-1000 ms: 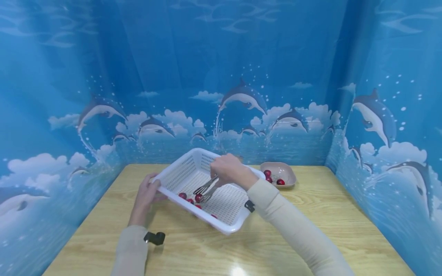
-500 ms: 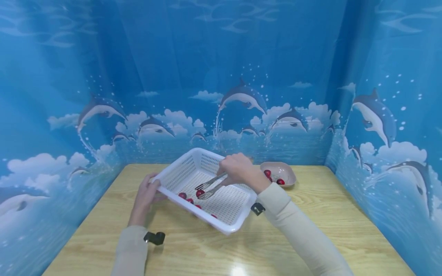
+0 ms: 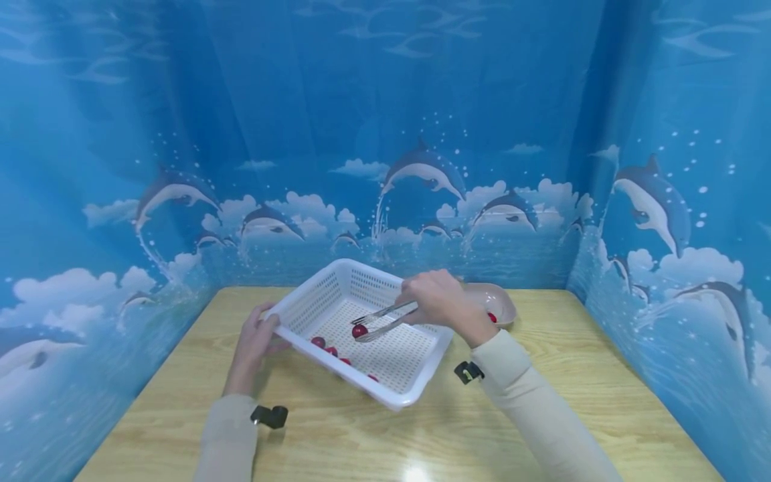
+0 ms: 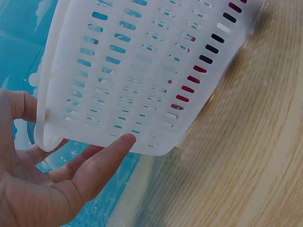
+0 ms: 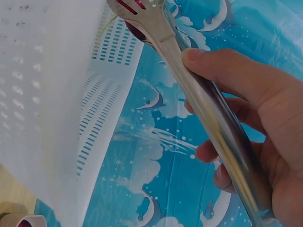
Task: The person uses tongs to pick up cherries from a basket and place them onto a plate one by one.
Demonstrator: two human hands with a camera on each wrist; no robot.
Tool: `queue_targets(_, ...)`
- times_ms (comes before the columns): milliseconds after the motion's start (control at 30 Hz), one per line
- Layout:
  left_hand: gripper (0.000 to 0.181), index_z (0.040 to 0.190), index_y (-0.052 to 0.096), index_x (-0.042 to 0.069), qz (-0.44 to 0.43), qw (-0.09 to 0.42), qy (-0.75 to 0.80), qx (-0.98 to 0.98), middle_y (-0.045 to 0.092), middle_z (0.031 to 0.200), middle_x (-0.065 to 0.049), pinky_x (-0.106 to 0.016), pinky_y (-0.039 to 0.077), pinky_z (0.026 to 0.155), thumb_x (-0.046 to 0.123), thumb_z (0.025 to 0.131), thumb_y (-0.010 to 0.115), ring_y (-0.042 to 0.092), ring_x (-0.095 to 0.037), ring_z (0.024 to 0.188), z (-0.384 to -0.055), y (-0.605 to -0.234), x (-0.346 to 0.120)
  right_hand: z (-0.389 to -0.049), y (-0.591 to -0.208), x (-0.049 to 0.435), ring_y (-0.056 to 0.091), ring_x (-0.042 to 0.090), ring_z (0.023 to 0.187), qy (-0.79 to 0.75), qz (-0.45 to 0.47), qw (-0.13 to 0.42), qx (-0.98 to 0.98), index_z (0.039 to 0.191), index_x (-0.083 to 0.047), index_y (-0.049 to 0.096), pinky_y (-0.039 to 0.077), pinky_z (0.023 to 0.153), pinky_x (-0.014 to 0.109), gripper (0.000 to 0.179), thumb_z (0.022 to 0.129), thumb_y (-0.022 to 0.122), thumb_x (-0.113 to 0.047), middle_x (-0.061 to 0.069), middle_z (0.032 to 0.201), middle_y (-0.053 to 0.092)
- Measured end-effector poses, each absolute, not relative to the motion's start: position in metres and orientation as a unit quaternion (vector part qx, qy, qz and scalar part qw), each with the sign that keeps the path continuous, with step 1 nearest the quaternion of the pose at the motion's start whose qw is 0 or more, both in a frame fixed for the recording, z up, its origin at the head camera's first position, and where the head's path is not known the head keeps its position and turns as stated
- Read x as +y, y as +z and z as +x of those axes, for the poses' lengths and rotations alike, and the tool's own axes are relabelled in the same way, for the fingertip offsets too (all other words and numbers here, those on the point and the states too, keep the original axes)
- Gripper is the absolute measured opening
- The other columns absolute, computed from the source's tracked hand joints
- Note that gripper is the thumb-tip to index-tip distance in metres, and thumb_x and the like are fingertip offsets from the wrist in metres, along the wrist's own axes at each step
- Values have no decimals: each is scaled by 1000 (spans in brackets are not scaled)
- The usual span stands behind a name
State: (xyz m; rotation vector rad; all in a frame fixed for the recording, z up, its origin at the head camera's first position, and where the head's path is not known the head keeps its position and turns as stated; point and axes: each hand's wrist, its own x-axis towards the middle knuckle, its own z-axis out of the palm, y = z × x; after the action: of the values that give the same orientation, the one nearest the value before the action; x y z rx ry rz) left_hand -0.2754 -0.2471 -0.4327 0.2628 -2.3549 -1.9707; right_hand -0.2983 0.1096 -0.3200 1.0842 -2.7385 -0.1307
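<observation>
In the head view, my left hand (image 3: 253, 341) grips the left corner of a white perforated plastic basket (image 3: 397, 400), fingers against its outer wall (image 4: 102, 137) in the left wrist view. The basket is tilted, with several red cherries (image 3: 318, 341) gathered along its near-left side. My right hand (image 3: 438, 301) holds metal tongs (image 3: 382, 329) over the basket, thumb on one arm and fingers round the other. A cherry (image 3: 359, 331) sits pinched between the slotted tong tips. In the right wrist view, the basket wall and tong tip partly hide that cherry.
A pinkish bowl (image 3: 506, 304) stands behind the basket to the right, partly hidden by my right hand, with a cherry (image 3: 492, 317) showing inside. The wooden table (image 3: 337, 442) ends at blue dolphin-print curtains (image 3: 337, 134) on the back and sides.
My right hand has moved right with the tongs, drawing the pinched cherry up and right from the others. It now covers part of the bowl. My left hand and the basket hold still.
</observation>
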Motion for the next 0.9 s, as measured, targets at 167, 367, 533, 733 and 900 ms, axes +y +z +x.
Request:
queue_targets(167,59,161,28,12,85,28,-641,-762,46,150,-29,-54,60,104,22,105,41,63,-39,123,-276,-434,-248,-296,-321,118,60,5,71,-31,360,99,-927,114,-35,79,37,45,15,33,83,82,-46,-7,106,78)
queue_targets(367,58,161,30,13,84,32,-647,-757,47,148,-28,-53,60,104,23,105,41,69,-21,107,-277,-435,-249,-294,-324,131,64,6,74,-6,359,114,-926,113,-35,80,38,44,14,32,83,82,-45,-7,108,78)
queue_targets(533,58,160,33,13,88,38,-638,-764,50,144,-29,-52,61,102,21,103,42,71,-20,104,-278,-434,-249,-293,-329,143,61,5,69,7,364,139,-921,110,-33,81,35,43,14,31,82,83,-46,-8,102,78)
queue_targets(733,58,158,36,11,89,45,-638,-763,52,140,-30,-52,63,99,20,101,43,71,-19,99,-278,-434,-248,-288,-330,156,55,5,63,13,357,157,-921,109,-34,81,37,43,17,28,83,82,-45,-8,99,77)
queue_targets(900,59,159,34,11,90,41,-639,-763,52,140,-30,-52,63,99,19,101,42,71,-19,99,-279,-434,-249,-282,-328,167,67,13,74,22,327,148,-933,112,-31,81,46,47,19,32,83,82,-44,-3,113,77)
